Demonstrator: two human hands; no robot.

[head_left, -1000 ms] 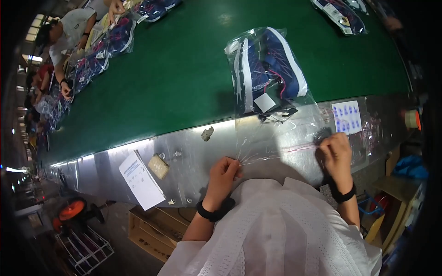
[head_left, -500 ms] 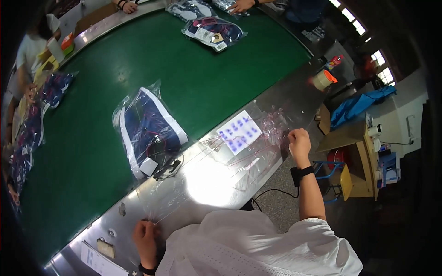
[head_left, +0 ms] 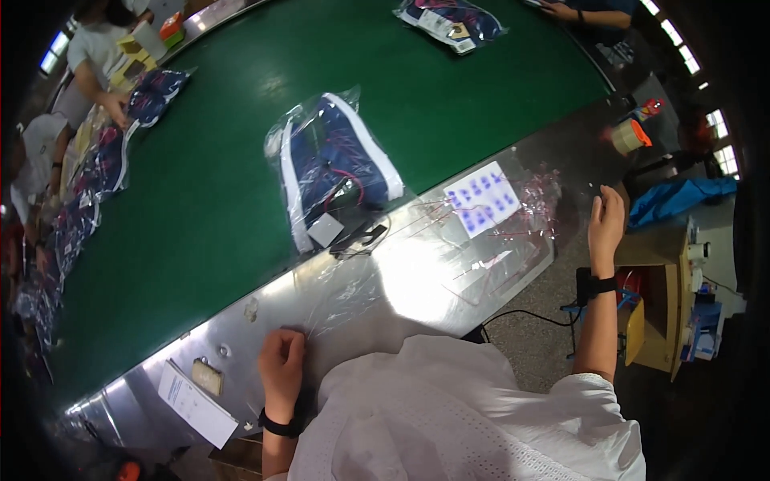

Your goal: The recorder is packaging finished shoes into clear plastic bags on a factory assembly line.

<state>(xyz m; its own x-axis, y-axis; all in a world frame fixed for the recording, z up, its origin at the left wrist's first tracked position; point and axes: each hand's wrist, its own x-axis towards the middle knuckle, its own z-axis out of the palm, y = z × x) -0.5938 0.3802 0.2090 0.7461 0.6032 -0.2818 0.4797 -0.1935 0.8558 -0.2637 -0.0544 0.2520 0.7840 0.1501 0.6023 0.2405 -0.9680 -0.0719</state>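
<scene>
My left hand (head_left: 282,365) is at the metal ledge's near edge, fingers curled. The loose end of a clear plastic bag (head_left: 337,297) reaches close to its fingertips; whether they grip anything is hidden. Inside that bag is a pair of navy shoes (head_left: 345,160) with white soles, lying across the belt's edge. A small white square (head_left: 326,230) and a dark cord (head_left: 365,240) show at the bag's near end. My right hand (head_left: 607,224) is raised beyond the ledge's right end, fingers partly extended and apart, holding nothing visible.
A white card with purple marks (head_left: 483,200) lies on the metal ledge beside tangled pink-red strings (head_left: 539,200). Papers (head_left: 195,403) and a yellowish block (head_left: 208,376) are at the left. More bagged shoes (head_left: 453,22) rest on the green belt (head_left: 216,192). Co-workers handle bagged shoes (head_left: 156,96) along the far left.
The view has shifted left, so things sit farther right. My right hand has lifted and its fingers have spread. The bag's end, drawn taut toward my left hand before, looks slacker.
</scene>
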